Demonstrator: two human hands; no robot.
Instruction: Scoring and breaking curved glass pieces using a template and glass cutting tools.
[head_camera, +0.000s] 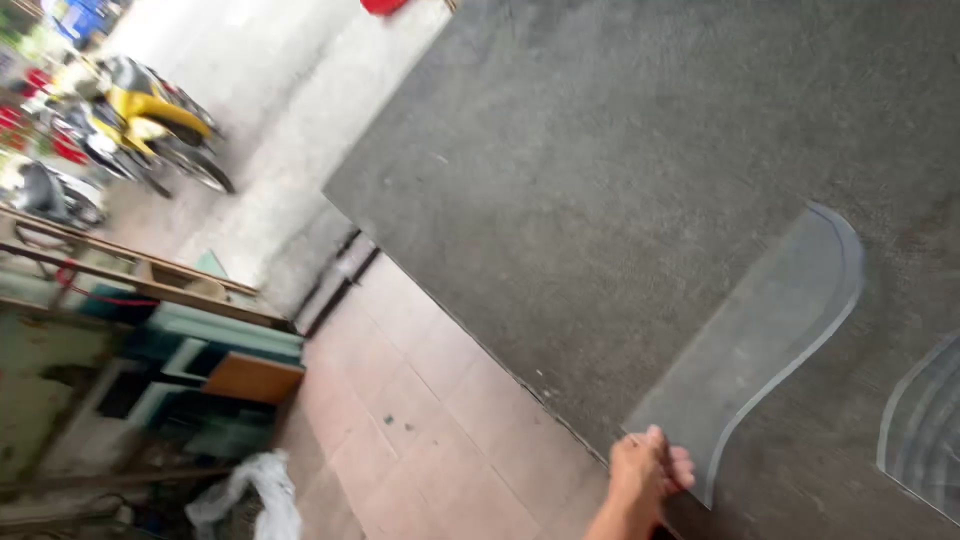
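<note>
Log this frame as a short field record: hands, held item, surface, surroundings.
hand in view: one hand at the bottom edge; which side cannot be told
held item: curved clear glass pane, gripped at its near corner
surface: dark grey felt-covered table
other glass: second curved pane, far right
surroundings: tiled floor, yellow motorbike

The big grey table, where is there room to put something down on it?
Most of the grey table is bare: the wide stretch from its far corner down to the curved glass piece. It is crowded at the near right, where a hand grips that glass at the table edge and more curved glass lies beside it, with only a narrow strip between.
</note>
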